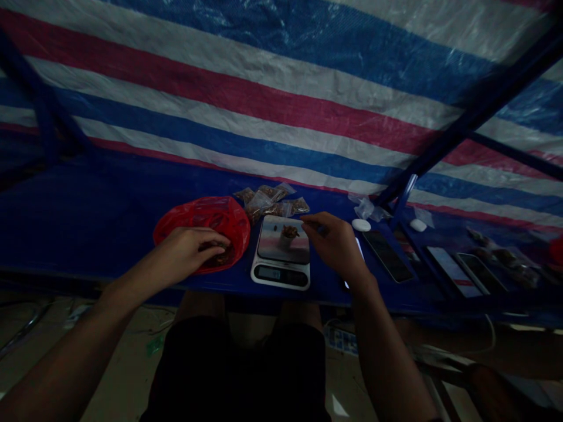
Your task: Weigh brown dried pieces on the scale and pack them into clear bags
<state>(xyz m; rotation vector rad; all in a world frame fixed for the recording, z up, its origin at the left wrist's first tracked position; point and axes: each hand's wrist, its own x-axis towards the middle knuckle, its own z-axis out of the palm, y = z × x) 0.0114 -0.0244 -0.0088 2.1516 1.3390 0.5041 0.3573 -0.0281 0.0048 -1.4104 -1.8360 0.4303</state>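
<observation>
The left hand (188,249) curls into the red bag (176,214); the right hand (336,243), fingertips nearly together, hovers beside a small filled cup (287,241) on the scale (281,278). I cannot tell whether either grips anything.

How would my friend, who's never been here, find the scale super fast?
Below the striped sheet is a blue table. On it, find the red plastic bag; the scale is just right of it in the picture. Unlike the bag and the packets behind, it's flat, with a small display along its near edge.
</observation>
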